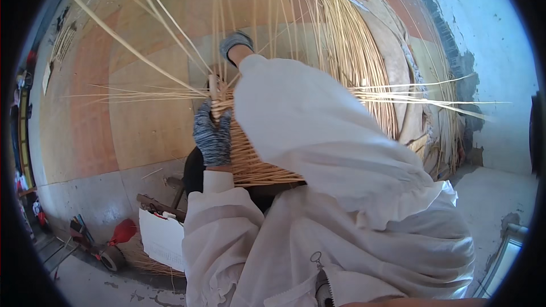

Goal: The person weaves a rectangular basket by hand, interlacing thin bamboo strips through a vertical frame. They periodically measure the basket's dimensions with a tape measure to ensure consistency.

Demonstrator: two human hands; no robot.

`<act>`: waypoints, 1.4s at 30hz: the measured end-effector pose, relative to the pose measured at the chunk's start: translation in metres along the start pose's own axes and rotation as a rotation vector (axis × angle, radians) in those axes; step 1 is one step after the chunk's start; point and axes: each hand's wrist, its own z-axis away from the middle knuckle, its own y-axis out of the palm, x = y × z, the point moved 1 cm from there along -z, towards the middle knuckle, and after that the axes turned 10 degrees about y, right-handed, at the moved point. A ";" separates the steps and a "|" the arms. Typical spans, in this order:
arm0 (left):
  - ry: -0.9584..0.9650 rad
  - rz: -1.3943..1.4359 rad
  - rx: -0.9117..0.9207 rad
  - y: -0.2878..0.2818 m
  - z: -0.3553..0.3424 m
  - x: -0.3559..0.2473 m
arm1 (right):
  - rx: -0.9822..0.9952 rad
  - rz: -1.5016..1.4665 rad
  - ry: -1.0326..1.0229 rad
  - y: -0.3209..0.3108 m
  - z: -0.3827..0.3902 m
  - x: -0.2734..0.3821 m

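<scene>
A woven wicker piece (259,162) lies across my lap, its long pale rods fanning out from the far edge. My left hand (212,139), in a grey-and-black striped knit glove, is closed around its left edge, with the thumb on the woven face. Just beyond, at the corner, a thicker upright stick (214,87) stands among the rods. My right hand (236,42), gloved the same way, reaches past the far edge beside the upright rods (220,17). Its fingers are hidden, so I cannot see what they hold. My right sleeve covers much of the weave.
To the far right lies a big bundle of loose willow rods (355,40) on a pale cloth (401,62). Long rods (131,34) stick out at far left. Near left are a white box (161,237) and a red object (123,231). A wall (500,40) stands at right.
</scene>
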 end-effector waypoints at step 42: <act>0.585 -0.876 0.734 0.071 -0.008 -0.054 | -0.327 0.311 -0.189 -0.112 0.049 -0.082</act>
